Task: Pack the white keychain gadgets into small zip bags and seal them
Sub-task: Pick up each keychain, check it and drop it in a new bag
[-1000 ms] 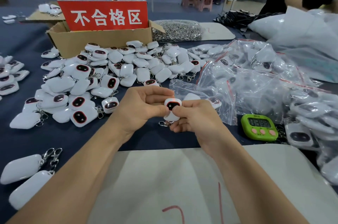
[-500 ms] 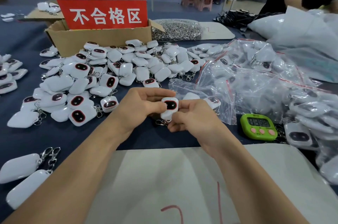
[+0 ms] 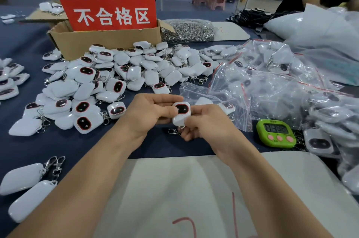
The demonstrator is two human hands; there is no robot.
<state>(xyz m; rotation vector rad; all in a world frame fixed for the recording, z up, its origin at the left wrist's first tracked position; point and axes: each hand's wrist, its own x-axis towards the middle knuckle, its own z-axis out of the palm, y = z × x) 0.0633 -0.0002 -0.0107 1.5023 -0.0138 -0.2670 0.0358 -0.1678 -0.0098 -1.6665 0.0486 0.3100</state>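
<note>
Both hands hold one white keychain gadget (image 3: 181, 112) with a dark red-rimmed screen, upright above the blue table. My left hand (image 3: 149, 115) grips its left side, thumb on the front. My right hand (image 3: 206, 125) pinches its lower part, and the metal clasp (image 3: 173, 131) hangs below. A big heap of loose white gadgets (image 3: 108, 82) lies to the left and behind. Clear zip bags with red seal strips (image 3: 262, 86) are piled at the right, many with gadgets inside.
A cardboard box (image 3: 108, 41) with a red sign (image 3: 112, 14) stands at the back. A bag of metal clasps (image 3: 188, 30) lies beside it. A green timer (image 3: 275, 134) sits right of my hands. A white sheet (image 3: 194, 189) covers the near edge. Two gadgets (image 3: 23, 189) lie at the near left.
The gadget and both hands have shifted slightly left and a little down; my left thumb now lies on the gadget's front. The grip is otherwise the same.
</note>
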